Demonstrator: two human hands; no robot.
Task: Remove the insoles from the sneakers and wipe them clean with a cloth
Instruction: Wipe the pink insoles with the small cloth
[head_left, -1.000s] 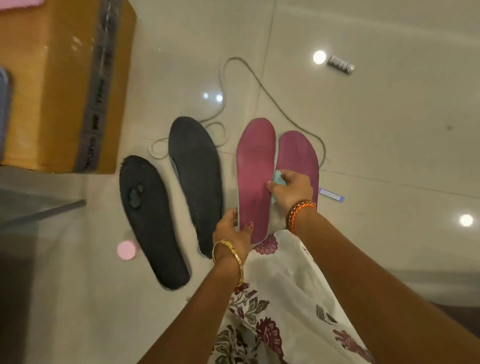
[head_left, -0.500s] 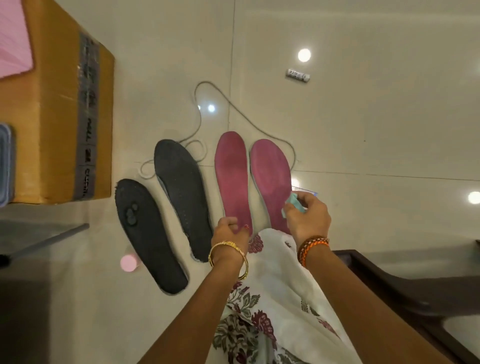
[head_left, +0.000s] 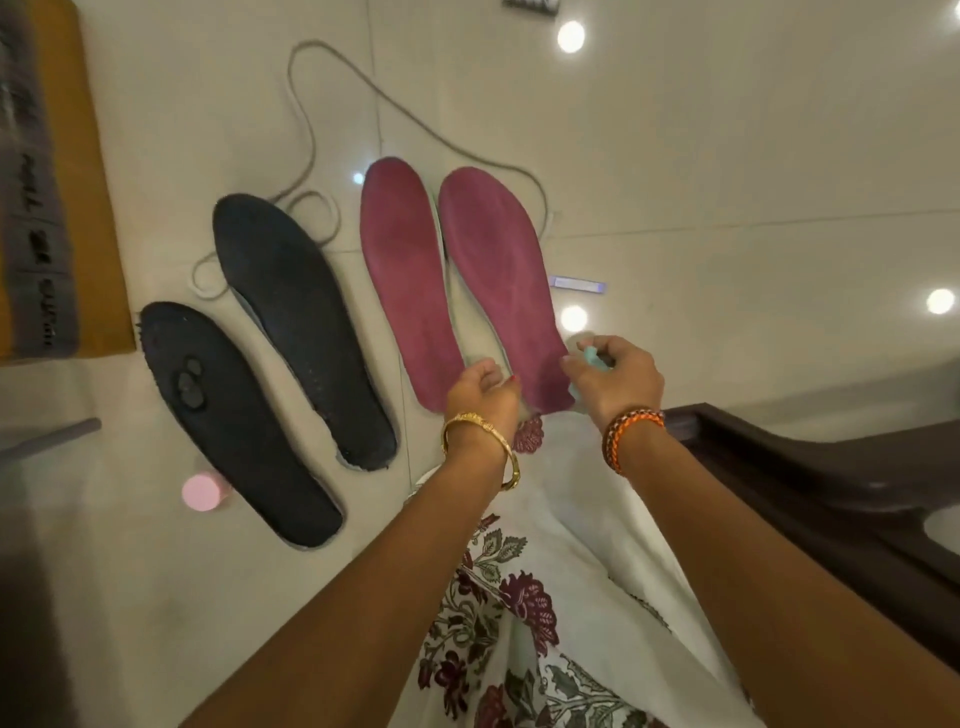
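R hand (head_left: 618, 376) w/ cloth (head_left: 592, 359) off pink insoles (head_left: 498, 280) (still pinched), L hand (head_left: 485, 392) loose, empty.

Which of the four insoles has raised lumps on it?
The leftmost black insole: dark round lumps sit on it; the other black insole and both maroon ones look smooth.

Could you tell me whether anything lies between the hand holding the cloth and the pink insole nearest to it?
Nothing visible does: the right hand holds the cloth right beside the right pink insole.
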